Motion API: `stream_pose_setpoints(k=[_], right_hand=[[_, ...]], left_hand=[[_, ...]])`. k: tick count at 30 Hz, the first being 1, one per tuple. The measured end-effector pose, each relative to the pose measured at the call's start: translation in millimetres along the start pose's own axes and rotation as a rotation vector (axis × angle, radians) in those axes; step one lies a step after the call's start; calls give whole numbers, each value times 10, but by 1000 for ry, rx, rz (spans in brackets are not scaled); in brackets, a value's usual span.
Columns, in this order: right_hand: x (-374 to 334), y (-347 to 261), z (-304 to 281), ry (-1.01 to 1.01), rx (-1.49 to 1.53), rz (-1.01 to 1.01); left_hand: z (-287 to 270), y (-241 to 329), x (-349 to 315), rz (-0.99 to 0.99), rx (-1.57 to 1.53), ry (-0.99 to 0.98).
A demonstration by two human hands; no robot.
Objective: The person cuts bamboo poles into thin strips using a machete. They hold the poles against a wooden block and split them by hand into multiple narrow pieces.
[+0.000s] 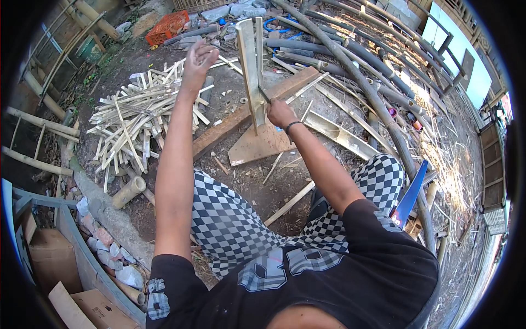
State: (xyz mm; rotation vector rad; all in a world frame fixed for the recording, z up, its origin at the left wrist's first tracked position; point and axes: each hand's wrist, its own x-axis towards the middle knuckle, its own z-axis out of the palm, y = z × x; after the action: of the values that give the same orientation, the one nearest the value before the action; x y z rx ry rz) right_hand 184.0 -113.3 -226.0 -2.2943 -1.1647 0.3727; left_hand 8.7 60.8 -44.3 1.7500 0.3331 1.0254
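Note:
A pale bamboo piece stands upright in front of me, its end on a flat wooden board. It is split from the top into two parts with a gap between them. My right hand grips a knife, whose dark blade sits in the split low down. Raised at the left of the bamboo, my left hand is empty, its fingers loosely apart and slightly blurred. Behind the board, a thick wooden beam lies slantwise on the ground.
Thin bamboo strips lie heaped at left. A halved bamboo length is on the right, near a blue saw. Long poles stretch across the far right. An orange crate stands far left; cardboard boxes are near left.

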Motion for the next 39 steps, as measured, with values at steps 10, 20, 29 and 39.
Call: stream_pose_setpoints(k=[10,20,29,39], right_hand=[[-422,-243,-342,-65,17,-172],[-488,-170,-482,-183,97,-131],[-561,194,-549,-679,697,87],[-567,277,-468,-788,889,64]], left_hand=[[360,-223,30,-78,-153,-118],[693,-366,5,-79,-186,4],[819,-378,52,42,30,105],[842,-397,17,38,-231,52]])
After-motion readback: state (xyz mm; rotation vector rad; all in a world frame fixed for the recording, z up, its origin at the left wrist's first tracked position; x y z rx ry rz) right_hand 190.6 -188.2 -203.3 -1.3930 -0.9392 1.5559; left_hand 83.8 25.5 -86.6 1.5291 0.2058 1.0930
